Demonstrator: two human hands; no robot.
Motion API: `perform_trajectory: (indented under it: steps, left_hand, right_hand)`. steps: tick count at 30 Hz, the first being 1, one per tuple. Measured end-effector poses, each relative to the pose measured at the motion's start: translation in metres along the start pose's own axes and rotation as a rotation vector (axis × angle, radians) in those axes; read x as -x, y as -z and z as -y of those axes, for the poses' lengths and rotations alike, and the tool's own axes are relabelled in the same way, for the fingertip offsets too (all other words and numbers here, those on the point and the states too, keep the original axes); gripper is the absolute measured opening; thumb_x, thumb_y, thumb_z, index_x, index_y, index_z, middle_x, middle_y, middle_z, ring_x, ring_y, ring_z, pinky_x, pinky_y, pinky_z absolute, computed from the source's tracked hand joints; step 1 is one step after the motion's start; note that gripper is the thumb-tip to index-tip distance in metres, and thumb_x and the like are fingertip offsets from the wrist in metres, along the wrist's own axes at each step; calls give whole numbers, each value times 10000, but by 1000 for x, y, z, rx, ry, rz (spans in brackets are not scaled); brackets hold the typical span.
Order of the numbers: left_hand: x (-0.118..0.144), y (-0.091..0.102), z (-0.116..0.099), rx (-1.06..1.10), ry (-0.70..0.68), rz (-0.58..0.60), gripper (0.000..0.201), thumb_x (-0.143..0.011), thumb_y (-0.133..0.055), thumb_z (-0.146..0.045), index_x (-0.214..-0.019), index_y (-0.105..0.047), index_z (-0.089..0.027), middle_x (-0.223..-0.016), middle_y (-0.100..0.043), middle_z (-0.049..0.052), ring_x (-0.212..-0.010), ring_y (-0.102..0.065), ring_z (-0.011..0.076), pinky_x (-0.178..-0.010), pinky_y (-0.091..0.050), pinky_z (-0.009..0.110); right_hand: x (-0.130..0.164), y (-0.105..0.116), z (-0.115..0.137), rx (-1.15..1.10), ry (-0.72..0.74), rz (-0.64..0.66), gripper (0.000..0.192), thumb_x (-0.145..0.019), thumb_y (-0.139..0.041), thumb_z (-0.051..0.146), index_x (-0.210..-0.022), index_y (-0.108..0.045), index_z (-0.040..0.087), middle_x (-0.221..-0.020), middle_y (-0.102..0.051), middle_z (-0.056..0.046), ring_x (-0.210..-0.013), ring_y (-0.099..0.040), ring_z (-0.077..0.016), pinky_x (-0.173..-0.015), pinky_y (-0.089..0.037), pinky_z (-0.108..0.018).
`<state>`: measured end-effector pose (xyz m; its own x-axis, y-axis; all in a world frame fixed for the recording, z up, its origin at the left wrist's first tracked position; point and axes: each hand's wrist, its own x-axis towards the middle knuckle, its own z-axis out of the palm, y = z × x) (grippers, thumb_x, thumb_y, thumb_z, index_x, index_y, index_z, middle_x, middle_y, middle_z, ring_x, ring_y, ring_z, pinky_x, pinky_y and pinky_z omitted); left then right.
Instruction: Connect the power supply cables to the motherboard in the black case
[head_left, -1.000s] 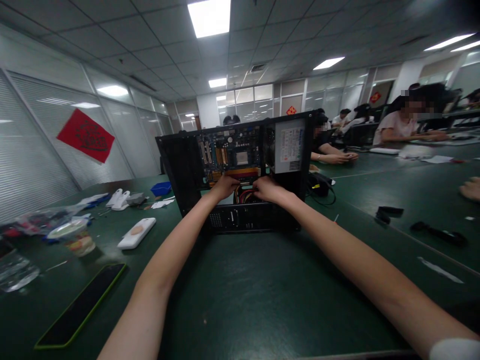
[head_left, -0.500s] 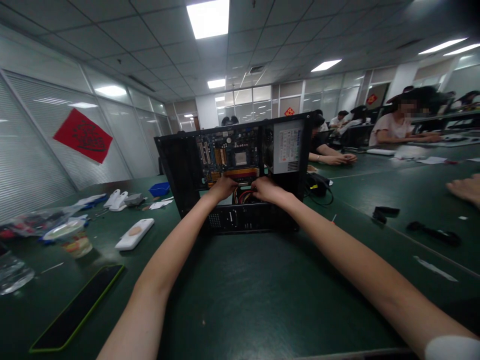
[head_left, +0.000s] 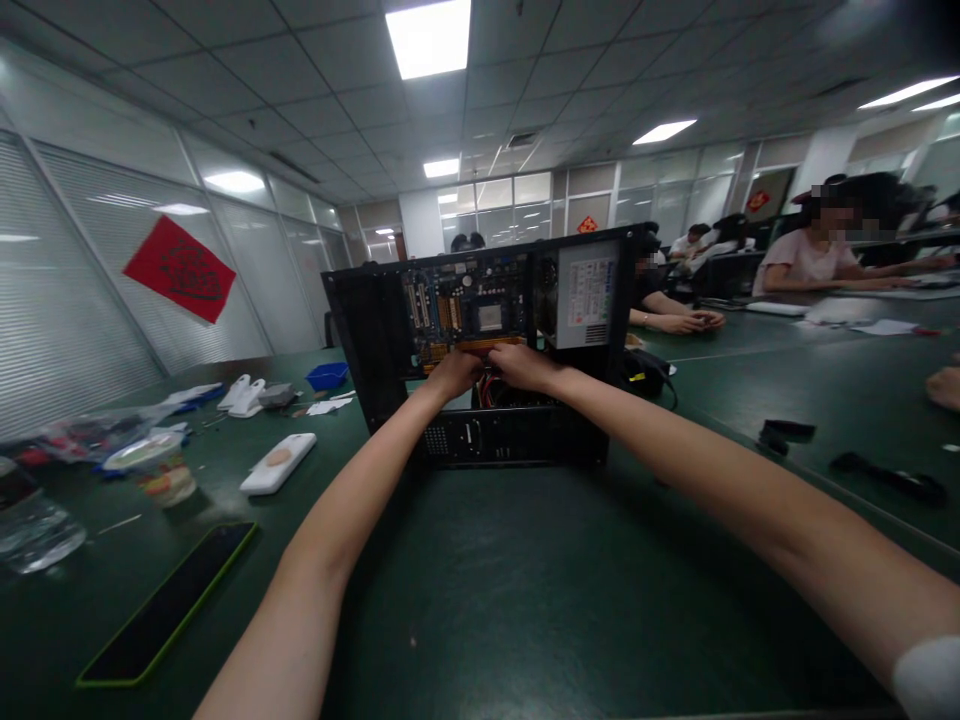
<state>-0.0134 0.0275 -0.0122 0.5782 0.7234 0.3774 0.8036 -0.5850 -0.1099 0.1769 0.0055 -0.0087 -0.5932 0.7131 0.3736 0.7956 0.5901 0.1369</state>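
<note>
Both hands, left hand (head_left: 453,372) and right hand (head_left: 519,365), closed on cables (head_left: 486,388) at computer case (head_left: 480,350) six o'clock; hard tugging risks tipping case, straining motherboard (head_left: 465,305).

An open-plan office or training room; a grid ceiling with flat light panels (head_left: 429,36) runs overhead; glass partition walls (head_left: 247,250) with blinds line the sides; long green tabletops (head_left: 525,580) fill the floor; seated people (head_left: 806,255) work beside an opened computer case (head_left: 487,340).
</note>
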Motion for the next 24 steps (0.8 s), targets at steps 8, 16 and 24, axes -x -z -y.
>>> perform_trajectory:
  steps: [8,16,24]
  left_hand:
    - [0,-3,4,26,-7,-22,262,-927,-619,-144,-1091,-819,-186,-1090,-785,145,-1081,-731,311,-893,-553,345]
    - [2,-4,3,47,-9,-35,267,-919,-618,-125,-1089,-817,-179,-1107,-784,139,-1077,-732,291,-904,-541,334]
    - [-3,-10,11,111,-24,-64,230,-937,-615,-166,-983,-841,-161,-981,-806,104,-930,-747,240,-852,-527,297]
  right_hand:
    - [-4,-10,0,38,-21,5,280,-988,-502,145,-1221,-650,102,-1262,-667,-187,-1147,-669,-284,-913,-487,-318]
    - [-8,-10,1,57,-42,9,295,-972,-515,129,-1239,-638,112,-1284,-660,-186,-1158,-671,-291,-933,-493,-330]
    - [-5,-7,4,46,-78,5,337,-988,-482,154,-1281,-643,116,-1326,-646,-216,-1188,-667,-313,-948,-502,-345]
